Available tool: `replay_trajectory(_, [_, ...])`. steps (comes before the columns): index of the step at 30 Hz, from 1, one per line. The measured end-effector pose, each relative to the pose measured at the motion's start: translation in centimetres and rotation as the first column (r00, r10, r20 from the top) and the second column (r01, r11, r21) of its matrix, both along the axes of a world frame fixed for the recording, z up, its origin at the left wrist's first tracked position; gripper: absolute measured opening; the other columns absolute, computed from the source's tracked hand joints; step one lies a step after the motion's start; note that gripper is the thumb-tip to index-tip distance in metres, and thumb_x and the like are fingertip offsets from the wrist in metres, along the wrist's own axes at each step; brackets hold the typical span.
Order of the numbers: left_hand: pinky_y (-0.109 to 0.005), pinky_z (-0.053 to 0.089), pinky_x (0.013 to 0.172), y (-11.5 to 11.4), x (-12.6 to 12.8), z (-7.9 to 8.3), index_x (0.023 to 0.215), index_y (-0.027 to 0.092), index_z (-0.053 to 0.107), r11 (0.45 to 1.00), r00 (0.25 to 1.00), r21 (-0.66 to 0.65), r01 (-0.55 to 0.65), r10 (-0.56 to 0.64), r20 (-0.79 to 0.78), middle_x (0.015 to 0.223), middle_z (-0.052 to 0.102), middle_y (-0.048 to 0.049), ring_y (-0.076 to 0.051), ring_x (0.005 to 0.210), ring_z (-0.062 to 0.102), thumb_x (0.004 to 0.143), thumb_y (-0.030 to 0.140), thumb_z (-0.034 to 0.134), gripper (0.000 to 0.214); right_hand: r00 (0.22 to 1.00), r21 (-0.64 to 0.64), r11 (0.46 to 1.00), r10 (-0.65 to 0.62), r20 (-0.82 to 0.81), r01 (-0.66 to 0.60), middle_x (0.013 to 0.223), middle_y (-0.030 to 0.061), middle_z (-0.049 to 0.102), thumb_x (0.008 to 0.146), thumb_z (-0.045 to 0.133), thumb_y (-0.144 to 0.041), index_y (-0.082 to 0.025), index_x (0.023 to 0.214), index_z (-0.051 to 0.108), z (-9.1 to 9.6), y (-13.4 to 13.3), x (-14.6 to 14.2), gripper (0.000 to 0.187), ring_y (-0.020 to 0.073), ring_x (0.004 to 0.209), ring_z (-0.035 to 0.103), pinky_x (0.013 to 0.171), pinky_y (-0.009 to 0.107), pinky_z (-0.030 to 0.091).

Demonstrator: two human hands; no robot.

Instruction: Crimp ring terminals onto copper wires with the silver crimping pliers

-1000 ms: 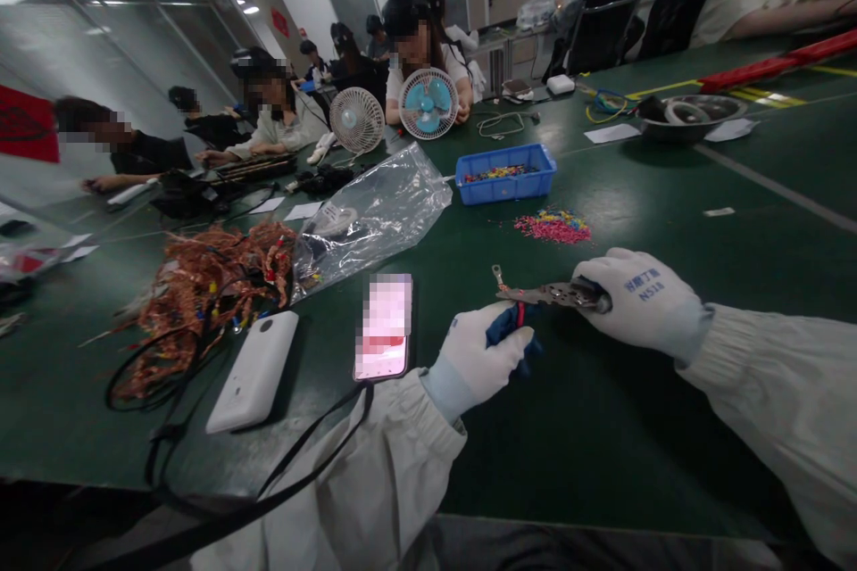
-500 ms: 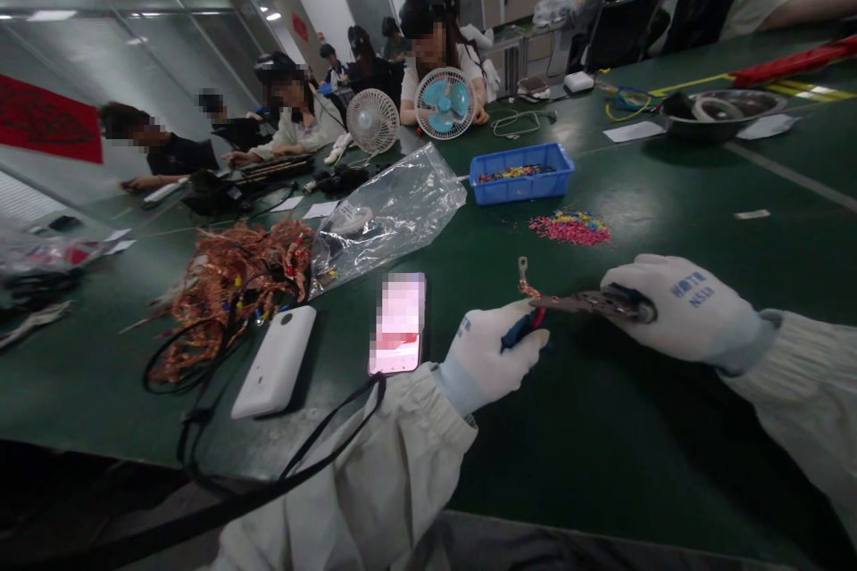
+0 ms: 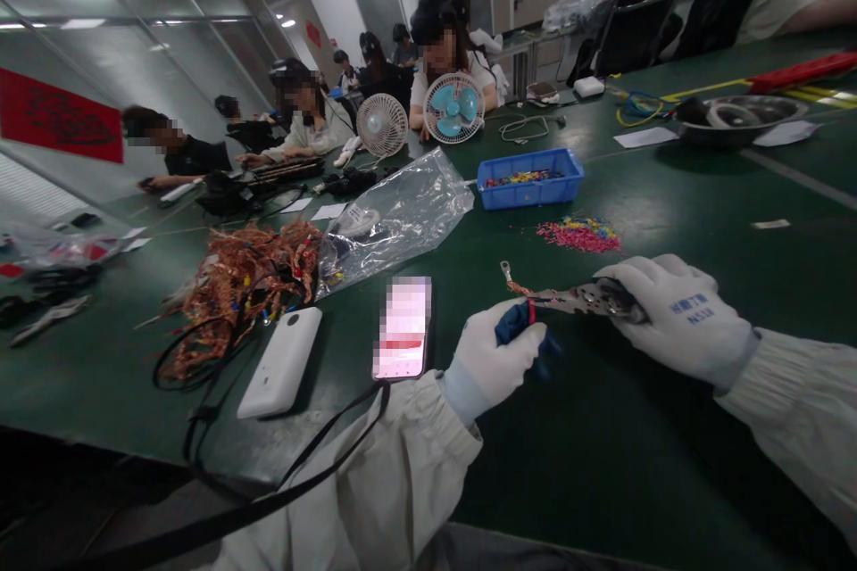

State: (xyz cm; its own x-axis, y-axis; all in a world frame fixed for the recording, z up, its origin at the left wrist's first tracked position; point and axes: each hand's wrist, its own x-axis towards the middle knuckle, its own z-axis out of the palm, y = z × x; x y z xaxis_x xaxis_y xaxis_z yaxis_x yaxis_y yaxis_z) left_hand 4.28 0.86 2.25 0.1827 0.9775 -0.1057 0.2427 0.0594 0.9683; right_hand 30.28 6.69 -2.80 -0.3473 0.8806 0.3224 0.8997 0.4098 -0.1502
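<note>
In the head view, the gloved left hand (image 3: 492, 357) is fisted around a blue wire (image 3: 514, 321) just above the green table (image 3: 603, 446), with the wire's ring terminal (image 3: 503, 268) sticking up. The gloved right hand (image 3: 676, 314) is clenched on the handles of metal pliers (image 3: 576, 297), whose tip meets the wire right above the left fist, near a phone (image 3: 403, 327).
</note>
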Motion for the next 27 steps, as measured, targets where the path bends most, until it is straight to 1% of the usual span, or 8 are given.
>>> replay_trajectory(5, [-0.027, 0.056, 0.061, 0.5, 0.0, -0.2, 0.123, 0.017, 0.072, 0.982, 0.982, -0.084, -0.171, 0.176, 0.063, 0.091, 0.076, -0.0052, -0.014, 0.063, 0.066, 0.099, 0.023, 0.063, 0.027, 0.993, 0.023, 0.998, -0.067, 0.101, 0.065, 0.117, 0.0143, 0.072, 0.084, 0.055, -0.038, -0.026, 0.118, 0.067, -0.3, 0.3, 0.7, 0.038, 0.0370, 0.103, 0.059, 0.084, 0.054, 0.045])
replay_trajectory(7, [-0.026, 0.056, 0.060, 0.8, 0.0, -0.7, 0.131, 0.018, 0.069, 0.972, 0.967, -0.055, -0.229, 0.234, 0.103, 0.095, 0.077, -0.0051, -0.013, 0.061, 0.065, 0.101, 0.025, 0.061, 0.032, 0.980, 0.070, 0.992, -0.113, 0.167, 0.102, 0.116, 0.0154, 0.070, 0.083, 0.055, -0.037, -0.025, 0.115, 0.068, 0.0, 0.2, 0.8, 0.037, 0.0375, 0.103, 0.057, 0.082, 0.054, 0.044])
replay_trajectory(9, [-0.027, 0.057, 0.061, 0.9, -0.1, -1.2, 0.130, 0.018, 0.068, 0.963, 0.957, 0.046, -0.267, 0.259, 0.135, 0.104, 0.077, -0.0064, -0.014, 0.066, 0.067, 0.101, 0.028, 0.060, 0.032, 0.958, 0.133, 0.984, -0.151, 0.245, 0.120, 0.118, 0.0161, 0.067, 0.080, 0.057, -0.033, -0.024, 0.115, 0.067, 0.7, -0.1, 0.7, 0.038, 0.0374, 0.103, 0.055, 0.081, 0.053, 0.044])
replay_trajectory(11, [-0.028, 0.057, 0.063, 0.7, -0.3, -1.6, 0.129, 0.019, 0.068, 0.955, 0.970, 0.171, -0.241, 0.230, 0.083, 0.105, 0.075, -0.0065, -0.017, 0.075, 0.071, 0.101, 0.032, 0.060, 0.032, 0.943, 0.188, 0.976, -0.166, 0.289, 0.114, 0.123, 0.0170, 0.064, 0.078, 0.058, -0.030, -0.023, 0.117, 0.067, 1.8, -0.5, 0.4, 0.040, 0.0370, 0.104, 0.054, 0.081, 0.052, 0.043])
replay_trajectory(15, [-0.033, 0.057, 0.071, 0.1, -0.6, -1.8, 0.125, 0.019, 0.068, 0.937, 0.969, 0.318, -0.144, 0.198, -0.145, 0.087, 0.071, -0.0035, -0.021, 0.081, 0.071, 0.100, 0.034, 0.060, 0.031, 0.935, 0.286, 0.944, -0.241, 0.260, 0.164, 0.135, 0.0194, 0.058, 0.082, 0.058, -0.028, -0.023, 0.129, 0.065, 3.4, -0.6, -0.1, 0.048, 0.0393, 0.113, 0.051, 0.088, 0.056, 0.041])
replay_trajectory(18, [-0.034, 0.056, 0.073, 0.0, -0.6, -1.8, 0.119, 0.018, 0.068, 0.935, 0.977, 0.349, -0.070, 0.134, -0.163, 0.083, 0.069, -0.0026, -0.021, 0.077, 0.070, 0.100, 0.035, 0.058, 0.028, 0.925, 0.283, 0.936, -0.284, 0.251, 0.211, 0.134, 0.0204, 0.057, 0.079, 0.059, -0.023, -0.022, 0.131, 0.064, 3.1, -0.2, -0.1, 0.052, 0.0395, 0.115, 0.049, 0.089, 0.058, 0.039])
replay_trajectory(22, [-0.035, 0.055, 0.072, 0.0, -0.5, -1.9, 0.113, 0.017, 0.067, 0.932, 0.977, 0.360, -0.038, 0.110, -0.182, 0.079, 0.069, -0.0022, -0.020, 0.072, 0.069, 0.098, 0.035, 0.058, 0.026, 0.918, 0.262, 0.946, -0.266, 0.293, 0.190, 0.123, 0.0176, 0.061, 0.076, 0.058, -0.020, -0.022, 0.119, 0.067, 2.3, 0.2, 0.0, 0.044, 0.0356, 0.108, 0.049, 0.086, 0.054, 0.039])
replay_trajectory(27, [-0.036, 0.056, 0.073, 0.0, -0.6, -2.2, 0.117, 0.017, 0.067, 0.924, 0.976, 0.380, -0.033, 0.111, -0.185, 0.084, 0.072, -0.0042, -0.022, 0.077, 0.071, 0.098, 0.037, 0.058, 0.029, 0.915, 0.317, 0.927, -0.292, 0.278, 0.200, 0.130, 0.0175, 0.060, 0.081, 0.056, -0.021, -0.022, 0.128, 0.064, 2.1, 0.0, -0.2, 0.047, 0.0360, 0.113, 0.047, 0.090, 0.055, 0.037])
